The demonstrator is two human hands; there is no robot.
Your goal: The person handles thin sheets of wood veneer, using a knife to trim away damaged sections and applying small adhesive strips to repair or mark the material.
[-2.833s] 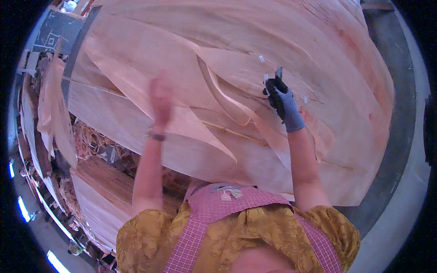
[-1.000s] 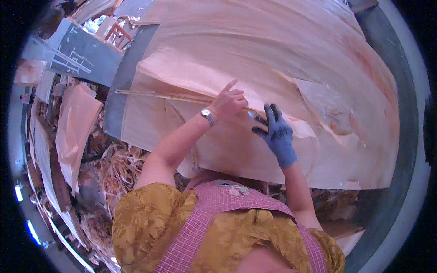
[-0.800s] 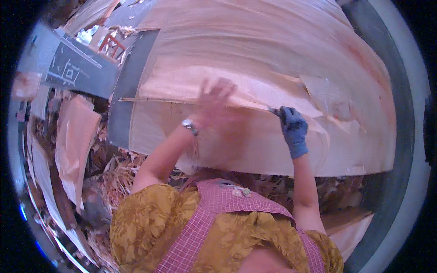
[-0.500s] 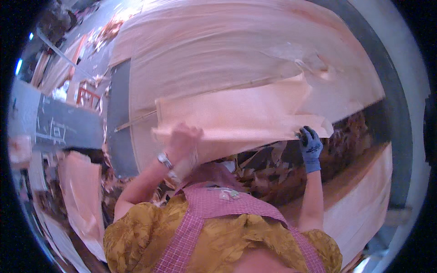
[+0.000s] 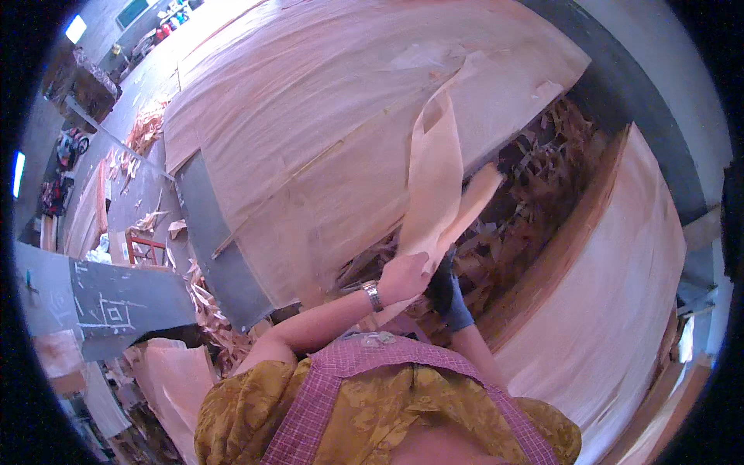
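Strip (image 5: 434,178): bending in two lengths before apron (image 5: 387,351), longer length lying over sheet (image 5: 333,85), shorter jutting above scraps (image 5: 535,194). 
Left hand (image 5: 405,277): bare, curling fingers tightly round strip. 
Watch (image 5: 372,295): circling left wrist. 
Right hand (image 5: 446,291): wearing dark glove, hovering close beside strip; finger spread and hold hiding from view, cannot tell. 
Stack (image 5: 597,310): lying right of scraps.

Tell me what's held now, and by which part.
A thin veneer strip, held toward its near end by the left hand; whether the gloved right hand grips it too, I can't tell.
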